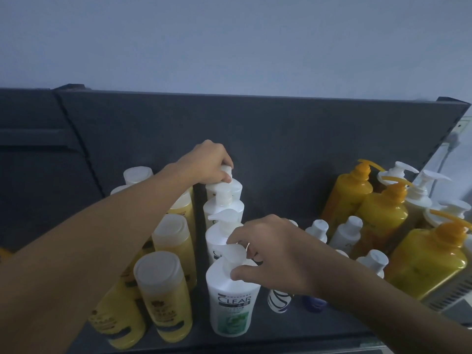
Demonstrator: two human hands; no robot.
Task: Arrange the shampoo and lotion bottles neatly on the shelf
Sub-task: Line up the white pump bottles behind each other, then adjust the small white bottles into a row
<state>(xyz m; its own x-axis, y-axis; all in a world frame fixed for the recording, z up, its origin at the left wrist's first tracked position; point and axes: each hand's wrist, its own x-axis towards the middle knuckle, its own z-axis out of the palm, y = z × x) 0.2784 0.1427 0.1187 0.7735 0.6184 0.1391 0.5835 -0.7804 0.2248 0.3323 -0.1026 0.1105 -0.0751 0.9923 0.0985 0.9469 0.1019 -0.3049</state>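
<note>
A row of white pump bottles runs front to back in the middle of the dark shelf (281, 154). My left hand (207, 164) reaches to the rearmost white pump bottle (233, 186) and grips its pump head. My right hand (275, 254) holds the pump of the front white bottle (231, 302), labelled CLEAR with a green panel. Two more white pump bottles (222, 208) stand between them.
Yellow flat-capped bottles (163, 292) stand in rows to the left. Small white-capped bottles (347, 232) sit right of my right hand. Amber pump bottles (380, 213) and white pump bottles (419, 192) crowd the right end. A wall socket (457, 134) lies beyond the shelf.
</note>
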